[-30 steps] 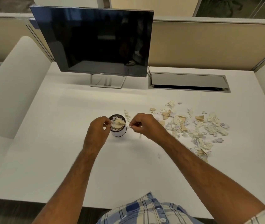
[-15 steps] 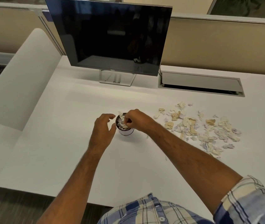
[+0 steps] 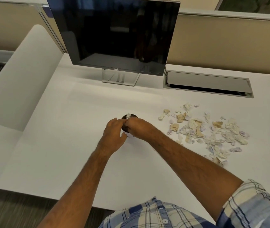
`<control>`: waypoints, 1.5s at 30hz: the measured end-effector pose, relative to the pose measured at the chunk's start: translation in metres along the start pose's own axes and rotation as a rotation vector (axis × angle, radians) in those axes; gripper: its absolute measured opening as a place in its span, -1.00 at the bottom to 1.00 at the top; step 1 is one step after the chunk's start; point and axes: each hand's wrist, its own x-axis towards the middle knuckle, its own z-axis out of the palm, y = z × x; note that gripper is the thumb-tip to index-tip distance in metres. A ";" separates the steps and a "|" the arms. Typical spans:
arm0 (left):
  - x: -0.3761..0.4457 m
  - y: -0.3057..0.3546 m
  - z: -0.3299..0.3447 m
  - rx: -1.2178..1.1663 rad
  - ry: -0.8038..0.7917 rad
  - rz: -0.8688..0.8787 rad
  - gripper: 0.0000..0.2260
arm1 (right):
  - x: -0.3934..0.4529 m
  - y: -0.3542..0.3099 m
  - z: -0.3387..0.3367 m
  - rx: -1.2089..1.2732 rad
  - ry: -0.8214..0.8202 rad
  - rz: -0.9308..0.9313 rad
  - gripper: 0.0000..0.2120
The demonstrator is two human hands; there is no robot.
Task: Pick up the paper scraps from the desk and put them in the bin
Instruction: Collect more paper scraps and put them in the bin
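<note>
A small round bin [image 3: 131, 116], dark inside with a white wall, stands mid-desk, mostly covered by my hands. My right hand [image 3: 140, 127] lies over its mouth, fingers curled down onto paper scraps inside; a white scrap [image 3: 128, 116] sticks up at its fingertips. My left hand [image 3: 114, 132] cups the bin's left side, fingers at the rim and thumb against the wall. A loose pile of crumpled white, tan and pale purple paper scraps [image 3: 205, 130] is spread on the desk to the right of the bin.
A dark monitor [image 3: 114, 33] on a silver stand rises behind the bin. A grey cable hatch [image 3: 208, 83] is set into the white desk [image 3: 65, 129] at the back right. Beige partitions close off the back, and a white side panel [image 3: 19, 79] stands at the left.
My right hand moved from beside the bin to over its mouth and pressed scraps in. My left hand let go of the scrap, then closed in against the bin's side.
</note>
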 end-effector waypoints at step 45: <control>0.034 0.020 0.024 0.632 -0.220 0.037 -0.31 | -0.099 0.111 0.027 0.558 0.357 0.229 -0.77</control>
